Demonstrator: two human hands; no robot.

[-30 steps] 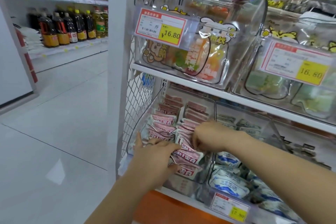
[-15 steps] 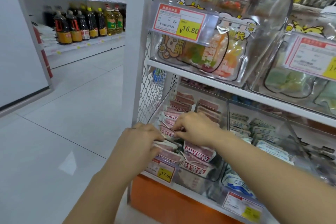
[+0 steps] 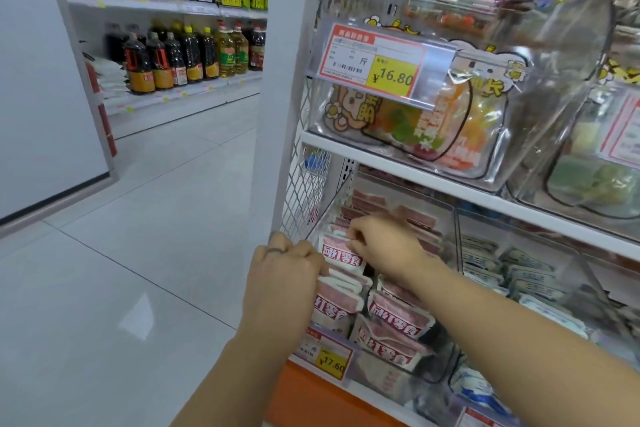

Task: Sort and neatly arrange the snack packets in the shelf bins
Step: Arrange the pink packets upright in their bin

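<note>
Head view of a shop shelf unit. On the lower shelf [image 3: 367,392] stands a clear bin [image 3: 388,378], tilted toward the viewer and filled with pink packets [image 3: 394,319] in two rows, left and right, each overlapping the next from front to back.

The left hand [image 3: 284,274] is at the bin's left side. Its fingers are curled and its grip is closed on the left row of pink packets, whose white edges meet the fingertips. A dark ring [image 3: 275,250] shows on one finger.

The right hand [image 3: 384,246] reaches over the middle of the bin. Its curled fingers pinch the top edge of an upright packet [image 3: 341,255] in the left row, just behind the left hand, so this grip is closed as well. The two hands are near each other but apart.

A price tag [image 3: 327,355] reading 17.60 hangs on the bin's front, below the left hand. To the right, a neighbouring bin [image 3: 588,291] holds blue-and-white packets [image 3: 519,274].

On the upper shelf [image 3: 450,185], a clear bin [image 3: 540,135] holds colourful bags [image 3: 415,121] behind a tag [image 3: 374,61] reading 16.80. A wire mesh panel [image 3: 304,198] closes the unit's left end. Across the tiled floor [image 3: 138,236], another shelf carries bottles [image 3: 187,59].
</note>
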